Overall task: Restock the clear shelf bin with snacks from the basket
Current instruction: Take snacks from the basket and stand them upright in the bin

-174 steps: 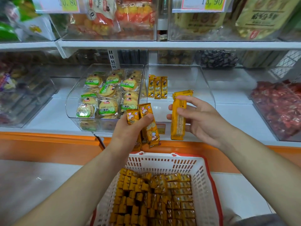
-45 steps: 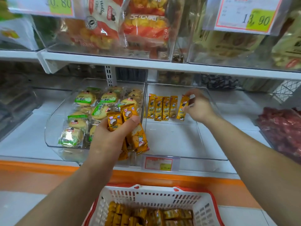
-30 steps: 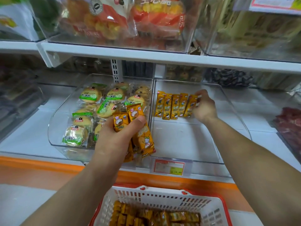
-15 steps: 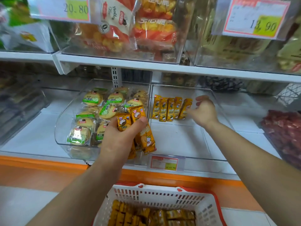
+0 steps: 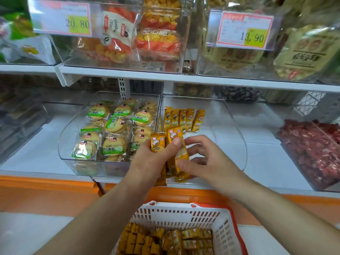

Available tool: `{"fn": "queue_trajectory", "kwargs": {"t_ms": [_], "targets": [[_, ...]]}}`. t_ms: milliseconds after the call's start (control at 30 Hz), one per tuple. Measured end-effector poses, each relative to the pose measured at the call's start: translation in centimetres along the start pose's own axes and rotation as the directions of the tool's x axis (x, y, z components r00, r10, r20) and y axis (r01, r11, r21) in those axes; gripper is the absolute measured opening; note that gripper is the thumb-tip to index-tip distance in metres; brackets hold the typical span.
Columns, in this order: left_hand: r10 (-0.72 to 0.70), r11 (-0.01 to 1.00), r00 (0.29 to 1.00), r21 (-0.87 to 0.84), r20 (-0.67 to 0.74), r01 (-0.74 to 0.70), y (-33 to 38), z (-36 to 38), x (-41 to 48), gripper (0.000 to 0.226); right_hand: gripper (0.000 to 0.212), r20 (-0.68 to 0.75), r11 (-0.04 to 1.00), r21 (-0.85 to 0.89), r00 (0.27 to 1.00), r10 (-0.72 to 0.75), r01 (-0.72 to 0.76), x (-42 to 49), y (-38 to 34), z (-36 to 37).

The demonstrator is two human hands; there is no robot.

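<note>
Right hand (image 5: 211, 166): moved back from the far end of the bin (image 5: 239, 144); its thumb and fingers now pinch one bar (image 5: 181, 155).
Left hand (image 5: 147, 166): I see it gripping a bunch (image 5: 158, 144) of bars, that bar among them, at the bin's front edge.
Row (image 5: 184, 118): five bars upright at the hands' 12 o'clock, at the bin's back.
Basket (image 5: 184, 212): at 6 o'clock, more bars inside.

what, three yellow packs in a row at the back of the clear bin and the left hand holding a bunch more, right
Not three: the head view shows five yellow packs in a row at the back of the clear bin. The left hand does hold a bunch more.
</note>
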State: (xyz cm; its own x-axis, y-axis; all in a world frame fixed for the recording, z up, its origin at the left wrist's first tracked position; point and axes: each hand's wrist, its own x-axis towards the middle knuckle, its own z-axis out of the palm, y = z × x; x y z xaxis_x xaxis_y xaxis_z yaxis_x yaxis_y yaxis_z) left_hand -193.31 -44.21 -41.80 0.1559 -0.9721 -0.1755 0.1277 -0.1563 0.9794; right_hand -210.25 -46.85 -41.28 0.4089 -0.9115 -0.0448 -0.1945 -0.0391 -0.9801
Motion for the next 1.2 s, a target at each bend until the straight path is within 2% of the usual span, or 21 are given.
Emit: {"fn": "queue_trajectory", "kwargs": {"t_ms": [33, 100, 200, 267, 333, 467, 567, 667, 767, 867, 933, 1000, 1067, 1200], "targets": [[-0.02, 1.0, 1.0, 0.0, 0.009, 0.02, -0.1, 0.2, -0.1, 0.07, 0.056, -0.005, 1.0, -0.007, 1.0, 0.009, -0.009, -0.1, 0.2, -0.1], [-0.071, 0.997, 0.997, -0.008, 0.012, 0.071, -0.3, 0.4, -0.3, 0.07, 0.053, -0.002, 0.994, 0.104, 0.999, 0.037, -0.037, -0.2, 0.3, -0.6], [-0.076, 0.996, 0.997, -0.048, 0.018, 0.077, -0.5, 0.1, -0.1, 0.038, 0.045, 0.0, 0.937, 0.34, 0.997, 0.081, -0.076, -0.6, 0.4, -1.4], [-0.058, 0.998, 0.998, -0.016, 0.004, 0.058, -0.6, -0.3, 0.1, 0.029, 0.031, -0.076, 0.934, 0.351, 0.993, 0.094, -0.062, -0.6, 0.6, -2.1], [-0.036, 0.998, 0.999, 0.044, -0.011, 0.036, -0.6, -0.5, 0.3, 0.032, 0.023, -0.195, 0.964, 0.262, 0.977, 0.085, -0.031, -0.3, 0.7, -3.5], [0.016, 0.991, 1.0, 0.135, -0.021, -0.013, -0.3, -1.2, 0.8, 0.032, 0.033, -0.403, 1.0, 0.029, 0.915, 0.014, -0.003, 1.2, 0.0, -7.5], [0.039, 0.988, 0.999, 0.148, 0.002, -0.038, -0.3, -1.6, 0.9, 0.032, 0.035, -0.419, 0.998, -0.048, 0.908, 0.015, -0.039, 2.8, 0.2, -10.0], [0.046, 0.987, 0.999, 0.151, 0.027, -0.05, -0.2, -2.1, 0.9, 0.029, 0.035, -0.394, 0.959, -0.275, 0.918, -0.046, -0.07, 5.0, 1.0, -11.4], [0.058, 0.986, 0.997, 0.156, 0.044, -0.065, 0.1, -2.4, 1.0, 0.026, 0.036, -0.357, 0.839, -0.54, 0.921, -0.155, -0.069, 7.8, 1.5, -12.6], [0.09, 0.979, 0.994, 0.175, 0.068, -0.101, 0.2, -2.4, 1.1, 0.027, 0.039, -0.299, 0.612, -0.787, 0.916, -0.268, -0.078, 11.1, 1.4, -13.8], [0.117, 0.975, 0.99, 0.182, 0.079, -0.129, 0.1, -2.4, 1.1, 0.027, 0.035, -0.252, 0.514, -0.853, 0.932, -0.261, -0.087, 13.4, 1.3, -14.4], [0.132, 0.972, 0.988, 0.185, 0.081, -0.145, 0.1, -2.3, 1.3, 0.026, 0.034, -0.234, 0.482, -0.87, 0.95, -0.208, -0.109, 15.5, 1.5, -14.7], [0.135, 0.972, 0.987, 0.183, 0.084, -0.148, -0.2, -2.4, 1.5, 0.026, 0.036, -0.247, 0.421, -0.892, 0.957, -0.152, -0.163, 17.2, 1.8, -15.0], [0.152, 0.971, 0.987, 0.18, 0.052, -0.159, -0.7, -2.6, 2.1, 0.025, 0.032, -0.265, 0.237, -0.945, 0.952, -0.155, -0.224, 18.9, 2.1, -14.8]]}}
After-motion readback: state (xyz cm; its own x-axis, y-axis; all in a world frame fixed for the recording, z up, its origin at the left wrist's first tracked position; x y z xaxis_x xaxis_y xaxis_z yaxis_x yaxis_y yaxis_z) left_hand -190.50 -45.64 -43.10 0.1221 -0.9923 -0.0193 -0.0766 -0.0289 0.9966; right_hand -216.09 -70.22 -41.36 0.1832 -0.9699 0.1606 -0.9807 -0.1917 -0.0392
